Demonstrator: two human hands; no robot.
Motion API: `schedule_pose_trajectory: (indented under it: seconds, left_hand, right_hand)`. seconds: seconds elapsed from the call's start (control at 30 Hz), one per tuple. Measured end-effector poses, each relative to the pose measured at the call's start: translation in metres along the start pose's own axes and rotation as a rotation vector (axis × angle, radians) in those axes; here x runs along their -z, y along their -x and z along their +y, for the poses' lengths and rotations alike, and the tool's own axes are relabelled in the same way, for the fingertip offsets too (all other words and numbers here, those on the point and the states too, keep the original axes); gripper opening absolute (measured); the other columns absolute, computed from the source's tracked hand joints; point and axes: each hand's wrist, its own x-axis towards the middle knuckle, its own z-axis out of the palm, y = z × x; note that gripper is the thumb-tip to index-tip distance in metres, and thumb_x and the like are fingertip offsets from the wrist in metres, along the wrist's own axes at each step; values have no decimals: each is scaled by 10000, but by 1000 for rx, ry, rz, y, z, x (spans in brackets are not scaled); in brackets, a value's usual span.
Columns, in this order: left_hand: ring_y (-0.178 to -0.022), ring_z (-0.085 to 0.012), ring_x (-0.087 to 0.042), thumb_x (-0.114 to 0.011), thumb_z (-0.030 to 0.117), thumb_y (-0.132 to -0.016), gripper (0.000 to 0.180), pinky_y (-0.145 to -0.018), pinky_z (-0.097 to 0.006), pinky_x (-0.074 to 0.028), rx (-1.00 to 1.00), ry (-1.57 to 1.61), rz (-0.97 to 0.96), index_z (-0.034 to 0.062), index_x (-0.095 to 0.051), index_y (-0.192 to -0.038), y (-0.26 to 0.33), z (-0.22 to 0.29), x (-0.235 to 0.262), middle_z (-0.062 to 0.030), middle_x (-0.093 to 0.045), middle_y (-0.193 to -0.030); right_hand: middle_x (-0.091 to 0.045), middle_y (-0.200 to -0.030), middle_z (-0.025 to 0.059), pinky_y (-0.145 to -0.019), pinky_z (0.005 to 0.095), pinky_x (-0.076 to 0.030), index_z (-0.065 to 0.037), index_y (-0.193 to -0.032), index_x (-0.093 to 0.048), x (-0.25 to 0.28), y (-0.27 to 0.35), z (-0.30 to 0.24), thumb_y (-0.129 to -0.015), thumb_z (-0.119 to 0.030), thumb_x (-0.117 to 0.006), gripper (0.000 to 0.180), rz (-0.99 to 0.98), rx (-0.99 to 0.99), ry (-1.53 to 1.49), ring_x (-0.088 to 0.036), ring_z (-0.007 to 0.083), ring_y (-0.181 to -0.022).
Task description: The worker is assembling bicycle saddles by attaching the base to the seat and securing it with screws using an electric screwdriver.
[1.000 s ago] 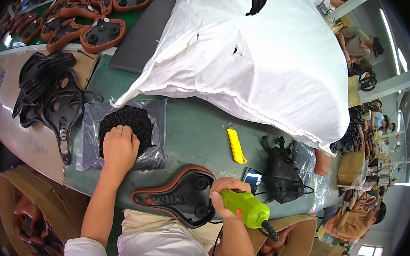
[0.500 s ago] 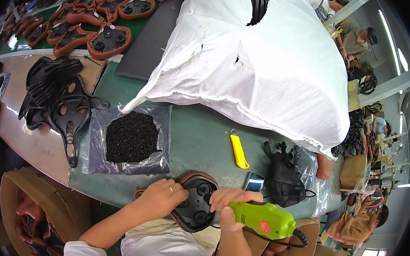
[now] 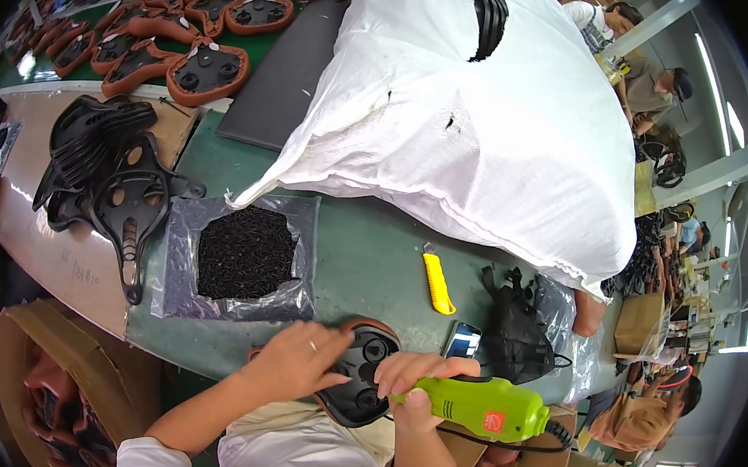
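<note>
A bicycle saddle (image 3: 347, 400) lies upside down at the table's front edge, brown cover around a black base with round fittings. My right hand (image 3: 410, 382) is wrapped around a lime-green electric screwdriver (image 3: 483, 407), held sideways over the saddle's right side; its tip is hidden by my fingers. Over the saddle's left part is my left hand (image 3: 296, 360), a ring on one finger. Its thumb stands apart from the fingers, which are smeared by motion; no object shows between them. Beyond that hand, an opened plastic bag (image 3: 177, 296) holds a heap of small black screws (image 3: 246, 253).
A big white sack (image 3: 488, 146) fills the table's far side. Black saddle bases (image 3: 132, 199) are stacked left. A yellow utility knife (image 3: 438, 284), a phone (image 3: 463, 339) and a black mesh bag (image 3: 521, 331) lie right. Cardboard boxes (image 3: 81, 332) flank me. More brown saddles (image 3: 206, 74) lie far left.
My left hand has lifted and shifted slightly at the saddle, its thumb now apart from the fingers. The screwdriver has moved slightly right with my right hand. The view has shifted a little.
</note>
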Motion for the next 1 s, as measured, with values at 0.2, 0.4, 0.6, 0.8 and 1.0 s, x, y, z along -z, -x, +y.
schedule_pose_trajectory:
  seconds: [0.2, 0.4, 0.6, 0.8, 1.0]
  left_hand:
    - [-872, -350, -649, -759, 129, -890, 120, -791, -466, -483, 465, -494, 99, 55, -670, -919, -7, -80, 44, -139, -669, -901]
    - [-817, -320, -634, -707, 112, -901, 84, -777, -431, -476, 428, -581, 127, 63, -647, -867, 2, -102, 45, -132, -652, -847]
    - [-750, -401, -586, -661, 136, -883, 119, -663, -525, -446, 335, -249, 158, 64, -615, -800, -1, -62, 40, -176, -598, -798]
    - [-714, -216, -662, -798, 247, -860, 229, -611, -361, -538, -4, 24, 94, 101, -652, -760, 19, 17, -38, -37, -643, -753]
    - [-814, -216, -664, -766, 221, -880, 166, -654, -326, -571, 81, 12, 103, 104, -649, -858, 25, 23, -43, -41, -627, -847]
  right_hand:
    - [-627, -864, 93, -660, 441, -561, -128, -1253, -394, 10, -11, 8, -972, -42, -734, 449, 41, 55, 183, -612, 237, -653]
    - [-638, -882, 103, -659, 439, -567, -121, -1251, -424, 9, -11, 19, -948, 14, -728, 449, 83, -20, 163, -617, 238, -667]
    - [-629, -862, 119, -667, 434, -582, -89, -1241, -426, 10, -12, 31, -926, 75, -709, 455, -20, -5, 203, -631, 245, -696]
    - [-590, -795, 87, -611, 404, -521, -131, -1198, -414, 5, -12, 44, -944, -38, -757, 436, -68, -9, 328, -589, 231, -616]
    - [-607, -826, 100, -658, 402, -550, -91, -1200, -447, 15, -13, 53, -899, 52, -741, 445, -105, -46, 242, -609, 232, -666]
